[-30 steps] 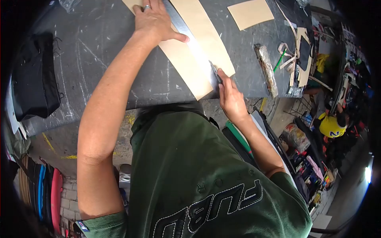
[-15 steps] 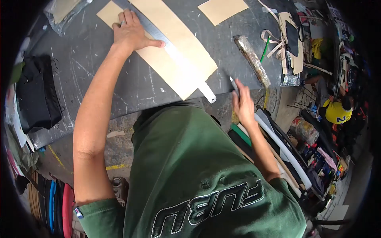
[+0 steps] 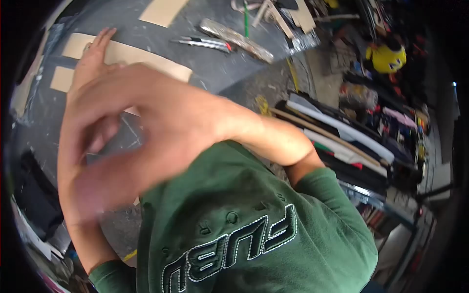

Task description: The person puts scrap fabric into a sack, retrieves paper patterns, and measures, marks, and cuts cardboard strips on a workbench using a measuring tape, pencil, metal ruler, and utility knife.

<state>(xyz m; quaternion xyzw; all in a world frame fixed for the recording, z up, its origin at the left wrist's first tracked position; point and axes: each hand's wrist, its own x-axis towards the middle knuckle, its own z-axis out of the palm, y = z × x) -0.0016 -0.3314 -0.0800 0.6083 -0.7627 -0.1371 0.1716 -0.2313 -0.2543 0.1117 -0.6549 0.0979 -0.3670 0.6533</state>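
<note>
My left hand (image 3: 93, 61) lies with fingers stretched out on a long tan sheet (image 3: 146, 61) at the upper left of the dark table. Beside that hand is a smaller tan piece (image 3: 61, 79). Close to the camera, my right hand (image 3: 161, 110) crosses in front of my left forearm, blurred by motion. A gap shows between its curved thumb and fingers, and nothing is visible in it. A slim silver cutter (image 3: 205, 44) with a red part rests on the table beyond the sheet. The metal ruler cannot be made out clearly.
A clear-wrapped bar (image 3: 237, 40) and a green pencil (image 3: 246, 22) lie on the table (image 3: 220, 73). Another tan piece (image 3: 163, 10) is at the back. A black bag (image 3: 36, 195) sits at left, rolls of material (image 3: 342, 129) at right. A person in yellow (image 3: 386, 56) is farther off.
My right hand has let go of the cutter, now on the table, and swung left across my body. The view has turned, and my left hand now rests flat on the long sheet.
</note>
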